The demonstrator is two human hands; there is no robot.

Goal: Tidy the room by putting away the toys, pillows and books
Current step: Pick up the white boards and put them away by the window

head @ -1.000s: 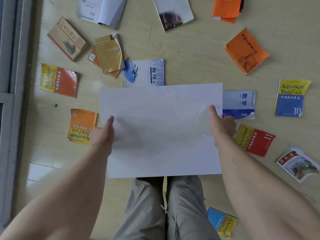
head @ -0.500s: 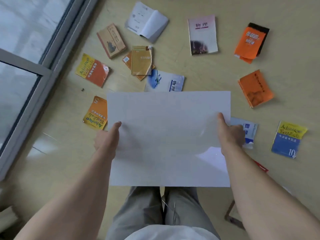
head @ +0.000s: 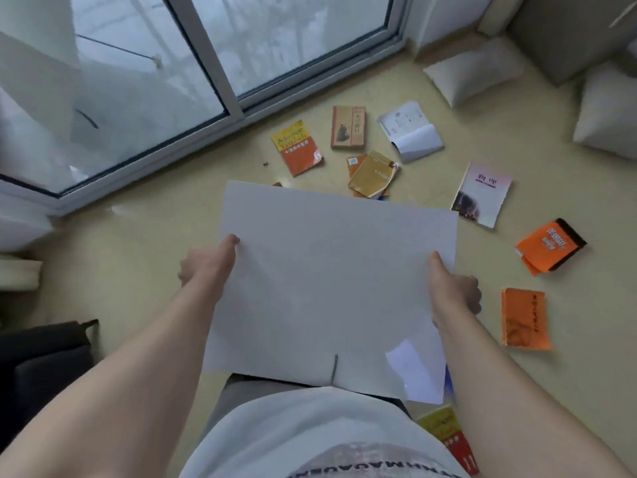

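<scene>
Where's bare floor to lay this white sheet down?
The floor left of the sheet, between the window frame and your left arm, is bare. Ahead and right it is crowded with books.

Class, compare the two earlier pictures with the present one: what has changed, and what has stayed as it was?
The view has lifted and turned toward the window, so pillows by the wall now show. The white sheet now sits slightly askew in the frame. Nothing was taken or let go: the left hand and right hand still pinch its side edges, and the books lie scattered as before.
</scene>
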